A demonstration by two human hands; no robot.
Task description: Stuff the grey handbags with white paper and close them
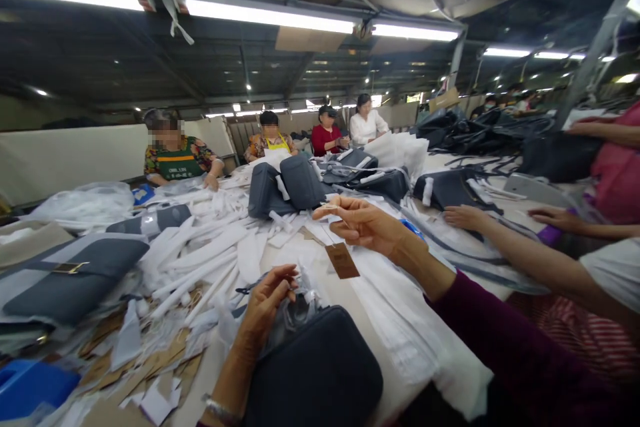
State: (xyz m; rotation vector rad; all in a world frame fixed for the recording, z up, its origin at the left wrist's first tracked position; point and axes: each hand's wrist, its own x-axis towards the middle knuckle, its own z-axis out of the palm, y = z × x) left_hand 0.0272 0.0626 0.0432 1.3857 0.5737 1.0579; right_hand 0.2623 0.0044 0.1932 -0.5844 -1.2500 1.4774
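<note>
My right hand [367, 227] is raised above the table, thumb and fingers pinched on the thin string of a brown hang tag [343, 261], which dangles below. My left hand [270, 297] is lower and to the left, its fingers curled together beside clear plastic wrapping [300, 303]. Whatever those fingers hold, if anything, is hidden. In front of me lies a dark navy handbag [315, 373], its wrapped hardware near my left fingertips. A metal band circles my left wrist.
White paper strips [200, 267] and brown card pieces [165, 367] litter the left side. More dark bags [303, 181] stand further back; a large one [75, 273] lies at left. A co-worker's arm [520, 247] reaches in from the right. Several people sit across the table.
</note>
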